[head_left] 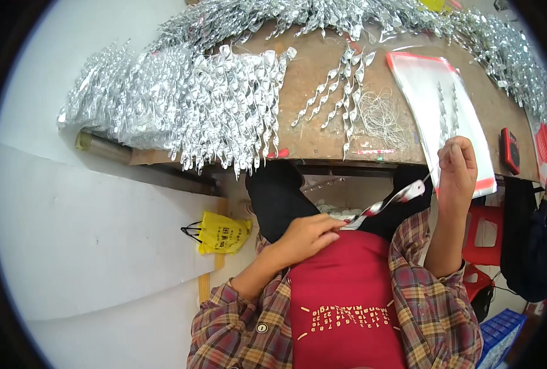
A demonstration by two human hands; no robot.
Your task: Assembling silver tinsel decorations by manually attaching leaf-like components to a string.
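Observation:
My left hand (306, 237) rests over my lap and pinches the lower tip of a silver twisted spiral ornament (384, 203). My right hand (457, 169) is raised at the table's front edge, fingers closed on the ornament's upper end, where a thin thread shows. The ornament stretches between both hands, below the brown worktable (313, 132). A few loose spirals (341, 92) lie on the table ahead, beside a tangle of thin thread loops (381, 114).
A big heap of silver spirals (199, 104) covers the table's left and back. A clear plastic bag with a red edge (439, 111) holds two spirals. A red device (510, 149) lies at right. A yellow bag (222, 234) hangs at left. A red stool (486, 230) stands at right.

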